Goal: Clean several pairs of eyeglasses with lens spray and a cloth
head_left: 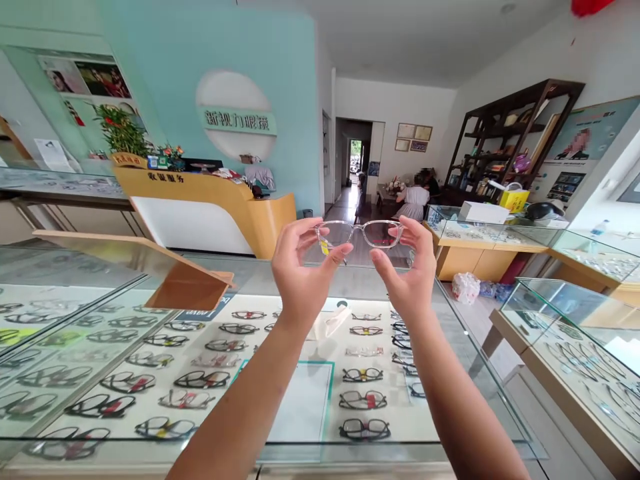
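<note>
Case (415,423), glass-topped, fills the foreground, rows of frames (363,400) laid out inside. Beyond it, left: cash desk (210,190). Beyond it, far right: dark shelf (567,87); seated person (415,197) well past its far edge. Wood stand (190,283) tilted over the left part of the case. White sheet (300,400) with teal border, mid-case, between the forearms.

Left hand (305,267) and right hand (407,263): both above the far part of the case, each narrowed in a pinch on one end of the glasses (357,227). Fingers at the outer ends, thumbs low; exact thumb contact unclear. Glasses clear-rimmed, roughly level, well above the case top, touching only the hands. Yellow tag (325,247) hangs at the left lens; red marking (384,241) on the right lens, text unreadable.

Progress, judged: pick-up done, two-handed hold done, pair looks mid-inspection. Not done: pair not set down, not worn, tag not off. Whether arms are fully unfolded: can't tell.
</note>
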`<state>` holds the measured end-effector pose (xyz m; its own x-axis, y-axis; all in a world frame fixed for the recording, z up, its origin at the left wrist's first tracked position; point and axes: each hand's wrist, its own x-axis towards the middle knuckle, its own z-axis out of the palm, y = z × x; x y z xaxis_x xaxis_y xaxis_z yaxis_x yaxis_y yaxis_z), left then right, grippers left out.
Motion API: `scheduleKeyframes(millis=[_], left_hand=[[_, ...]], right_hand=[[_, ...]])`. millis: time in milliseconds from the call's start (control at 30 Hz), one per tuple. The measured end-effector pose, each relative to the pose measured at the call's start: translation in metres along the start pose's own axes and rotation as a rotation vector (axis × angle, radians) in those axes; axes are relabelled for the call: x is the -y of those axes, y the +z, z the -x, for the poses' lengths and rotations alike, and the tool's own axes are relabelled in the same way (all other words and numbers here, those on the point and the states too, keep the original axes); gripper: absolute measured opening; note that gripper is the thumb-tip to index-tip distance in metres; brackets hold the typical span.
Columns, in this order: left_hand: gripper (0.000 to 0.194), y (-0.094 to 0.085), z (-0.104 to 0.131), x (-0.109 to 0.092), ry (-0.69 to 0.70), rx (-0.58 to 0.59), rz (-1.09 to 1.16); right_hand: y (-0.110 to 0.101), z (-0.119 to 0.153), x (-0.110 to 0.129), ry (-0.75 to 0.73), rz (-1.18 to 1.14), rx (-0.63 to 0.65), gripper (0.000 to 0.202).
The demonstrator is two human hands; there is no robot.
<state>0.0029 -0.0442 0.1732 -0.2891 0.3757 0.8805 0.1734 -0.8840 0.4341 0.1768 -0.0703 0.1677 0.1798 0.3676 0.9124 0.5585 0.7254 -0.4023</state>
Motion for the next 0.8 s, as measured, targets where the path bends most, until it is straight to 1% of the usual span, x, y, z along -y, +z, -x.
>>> scheduleKeyframes(millis=[100, 200, 267, 367, 533, 600, 667, 800], left_hand=[[0.052, 0.006, -0.010, -0.022, 0.013, -0.051, 0.060], [0.051, 0.008, -0.008, -0.028, -0.004, -0.068, 0.098], [0.053, 0.008, -0.006, -0.024, -0.026, -0.039, 0.086], [0.055, 0.008, -0.007, -0.011, -0.049, 0.010, 0.060], [0.054, 0.008, -0.011, 0.010, -0.055, 0.033, 0.003], [0.054, 0.008, -0.010, 0.014, -0.041, 0.044, -0.032], [0.055, 0.008, -0.008, 0.016, -0.019, 0.053, -0.065], [0.055, 0.009, -0.007, 0.019, 0.023, 0.057, -0.087]], right_hand=[[-0.008, -0.012, 0.020, -0.025, -0.070, -0.057, 0.050], [-0.012, -0.011, 0.027, 0.013, -0.114, -0.054, 0.047], [-0.013, -0.010, 0.023, 0.041, -0.105, -0.051, 0.046], [-0.012, -0.011, 0.011, 0.053, -0.072, -0.039, 0.045], [-0.006, -0.015, -0.006, 0.104, -0.073, 0.082, 0.046], [-0.003, -0.015, -0.009, 0.126, -0.074, 0.121, 0.044], [-0.001, -0.014, -0.009, 0.146, -0.068, 0.132, 0.042], [0.002, -0.012, -0.013, 0.232, -0.099, 0.124, 0.049]])
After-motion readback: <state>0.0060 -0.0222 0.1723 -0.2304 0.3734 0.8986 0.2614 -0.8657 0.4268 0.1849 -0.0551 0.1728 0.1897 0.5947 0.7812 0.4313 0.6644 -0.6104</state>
